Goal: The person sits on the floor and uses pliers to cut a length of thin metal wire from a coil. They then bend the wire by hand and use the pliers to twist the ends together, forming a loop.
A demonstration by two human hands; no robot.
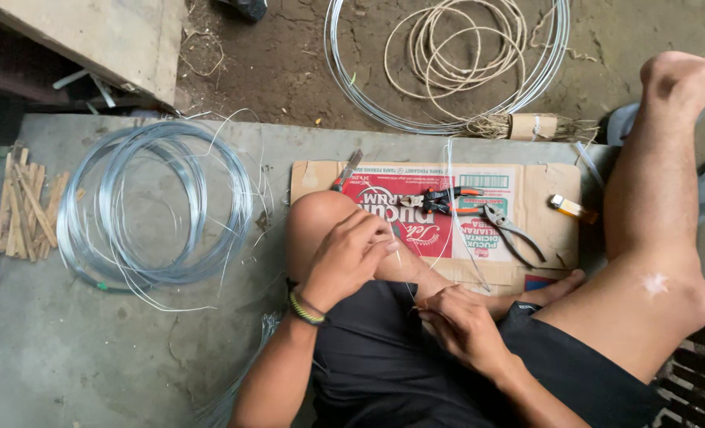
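Observation:
I sit on the floor with bare legs bent. My left hand (346, 257) rests over my left knee, fingers pinched on a thin stick or wire (402, 265) that runs down to my right hand (463, 321). My right hand is closed on the lower end of that thin piece, just above my black shorts. A long thin wire (452, 208) rises from near my hands across the flattened cardboard box (542, 202) in front of me.
Orange-handled pliers (446, 200) and grey pliers (512, 231) lie on the cardboard, a lighter (570, 208) to their right. A big wire coil (156, 204) lies left, wooden sticks (27, 208) beyond it. Another wire coil (352, 75) and twine (457, 49) lie on the dirt.

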